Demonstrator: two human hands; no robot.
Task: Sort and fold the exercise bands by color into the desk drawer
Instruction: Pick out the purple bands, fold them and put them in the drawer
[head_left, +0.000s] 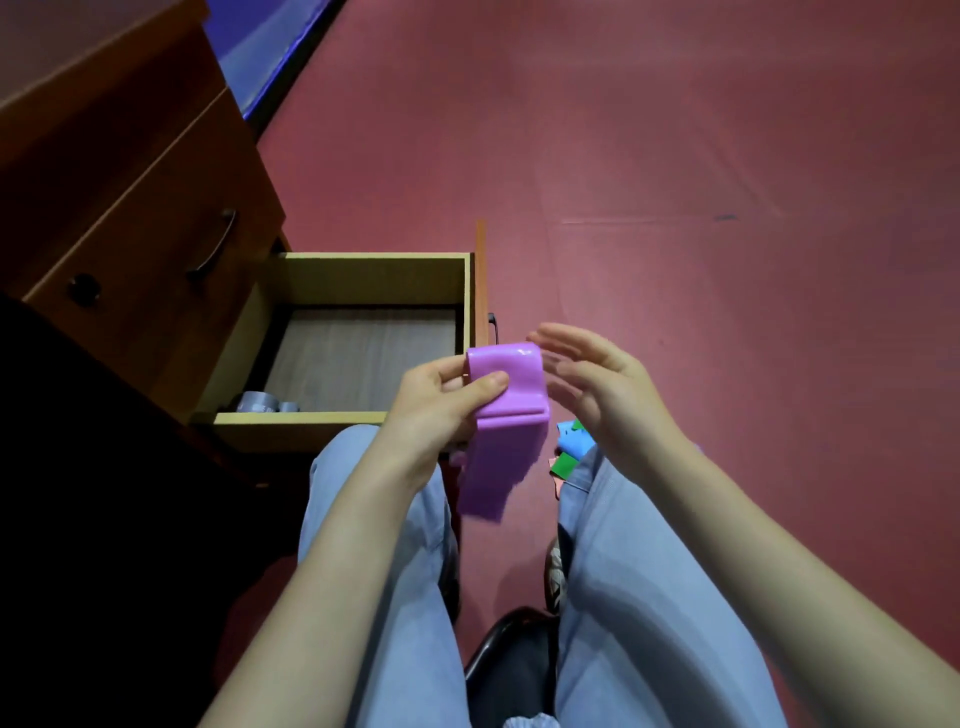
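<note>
A red floor (675, 156) fills most of the frame. Along the upper left runs a blue mat (260, 47). At the bottom centre, a black chair seat (511, 660) shows between legs in light blue trousers (639, 597). A patterned shoe (555, 577) rests on the floor just above the seat.

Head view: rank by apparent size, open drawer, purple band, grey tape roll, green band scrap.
1. open drawer
2. purple band, held in the left hand near the camera, so it looks bigger than it is
3. and 4. grey tape roll and green band scrap: both partly hidden, too close to rank
</note>
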